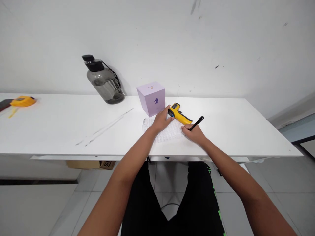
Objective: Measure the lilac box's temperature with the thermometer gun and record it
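My right hand [195,133] is closed round a black pen [197,123], whose upper end points up to the right; its tip is hidden by my fingers. That hand rests at the right edge of a sheet of bubble wrap [169,132] lying on the white table. My left hand [162,121] lies on the wrap's upper left part, thumb and fingers apart. Just beside its fingertips is a yellow and black infrared thermometer [182,116], lying on its side above the wrap. Whether my fingertips touch it I cannot tell. A lilac box [154,100] stands directly behind my left hand.
A large grey water bottle [105,83] with a black lid stands at the back left. Farther left on the table [61,124] is a blurred yellow tape measure [24,101]. A scuffed wall [157,42] borders the back edge. Below the front edge is a cardboard box [85,164].
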`<state>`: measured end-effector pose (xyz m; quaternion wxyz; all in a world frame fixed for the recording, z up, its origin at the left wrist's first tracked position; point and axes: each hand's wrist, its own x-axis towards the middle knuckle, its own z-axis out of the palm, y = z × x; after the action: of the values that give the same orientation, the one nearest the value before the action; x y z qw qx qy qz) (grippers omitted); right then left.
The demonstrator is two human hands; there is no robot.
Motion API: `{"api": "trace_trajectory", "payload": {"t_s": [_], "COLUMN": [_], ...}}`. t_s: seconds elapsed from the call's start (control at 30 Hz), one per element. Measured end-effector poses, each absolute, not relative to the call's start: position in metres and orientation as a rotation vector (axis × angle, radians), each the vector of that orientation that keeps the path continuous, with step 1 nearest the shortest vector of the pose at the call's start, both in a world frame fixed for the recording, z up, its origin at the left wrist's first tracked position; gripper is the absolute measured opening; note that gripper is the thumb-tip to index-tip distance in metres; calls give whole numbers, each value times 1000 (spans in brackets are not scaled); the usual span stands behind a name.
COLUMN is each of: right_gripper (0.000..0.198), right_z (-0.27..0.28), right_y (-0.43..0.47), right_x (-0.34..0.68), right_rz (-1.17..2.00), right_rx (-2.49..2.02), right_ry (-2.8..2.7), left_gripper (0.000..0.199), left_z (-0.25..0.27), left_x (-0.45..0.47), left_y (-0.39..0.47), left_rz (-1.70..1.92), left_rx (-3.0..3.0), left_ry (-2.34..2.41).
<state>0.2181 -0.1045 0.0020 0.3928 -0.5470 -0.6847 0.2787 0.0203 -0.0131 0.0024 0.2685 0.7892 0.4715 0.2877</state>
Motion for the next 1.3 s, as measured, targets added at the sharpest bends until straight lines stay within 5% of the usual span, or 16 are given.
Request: {"api": "trace_trajectory", "payload": {"t_s": [1.3], "right_gripper": [47], "right_z": [0], "right_y": [-102], "right_x": [219], "right_rz": [807], "right_rx": [-1420], "right_ry": [-1757], "left_gripper": [72], "left_z": [-1], "left_x": [21], "left_y": [-12], "left_rz": [773], "left_rx": [2213], "left_ry": [1292]}}
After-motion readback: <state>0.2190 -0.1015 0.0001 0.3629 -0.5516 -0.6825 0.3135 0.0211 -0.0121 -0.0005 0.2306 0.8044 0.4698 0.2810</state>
